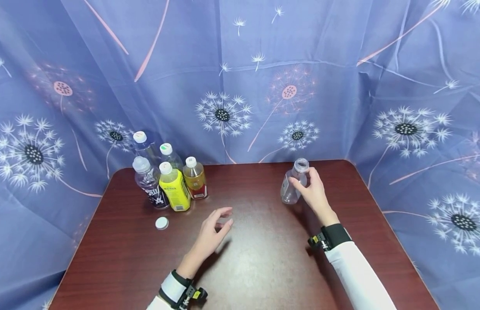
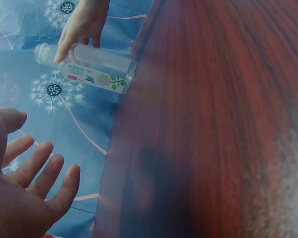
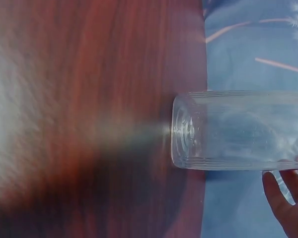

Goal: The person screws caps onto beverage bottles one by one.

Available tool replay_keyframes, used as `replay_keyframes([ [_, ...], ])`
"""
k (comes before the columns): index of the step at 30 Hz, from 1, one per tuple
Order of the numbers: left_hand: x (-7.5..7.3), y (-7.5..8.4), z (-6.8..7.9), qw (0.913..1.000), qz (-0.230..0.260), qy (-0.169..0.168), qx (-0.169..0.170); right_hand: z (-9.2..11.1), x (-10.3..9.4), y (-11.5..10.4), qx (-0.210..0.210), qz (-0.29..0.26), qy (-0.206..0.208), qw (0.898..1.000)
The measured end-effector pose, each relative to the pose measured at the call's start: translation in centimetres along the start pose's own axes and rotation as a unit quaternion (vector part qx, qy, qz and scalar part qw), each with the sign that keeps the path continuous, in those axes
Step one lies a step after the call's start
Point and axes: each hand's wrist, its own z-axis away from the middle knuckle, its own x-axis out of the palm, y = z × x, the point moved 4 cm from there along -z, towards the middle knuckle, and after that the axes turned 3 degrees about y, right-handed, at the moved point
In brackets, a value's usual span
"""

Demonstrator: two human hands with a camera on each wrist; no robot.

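Note:
At the table's right side, my right hand (image 1: 316, 193) holds a clear plastic bottle (image 1: 290, 194) around its upper part, thumb on the near side. The bottle has an open mouth without a cap and leans slightly; its white label with a green leaf print (image 2: 97, 79) faces left. In the right wrist view its ribbed base (image 3: 186, 131) is close to the tabletop. My left hand (image 1: 210, 232) hovers over the middle of the table, fingers relaxed and parted, holding nothing. A white bottle cap (image 1: 161, 223) lies left of it.
Several capped bottles stand together at the back left: a yellow-labelled bottle (image 1: 176, 191), an amber drink bottle (image 1: 195, 178), a dark-labelled bottle (image 1: 152, 189) and others behind. A blue dandelion-print curtain (image 1: 255, 86) borders the brown table (image 1: 263, 258) at back and sides.

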Motion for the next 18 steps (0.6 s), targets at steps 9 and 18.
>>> replay_keyframes([
  [9,0.0,0.0,0.2,1.0,0.003,-0.003,0.006,2.8,0.8,-1.5,-0.014,-0.013,-0.007,1.0],
  [18,-0.1,0.1,0.3,0.9999,0.01,-0.002,0.007,5.0,2.5,-3.7,-0.037,-0.005,-0.014,0.999],
])
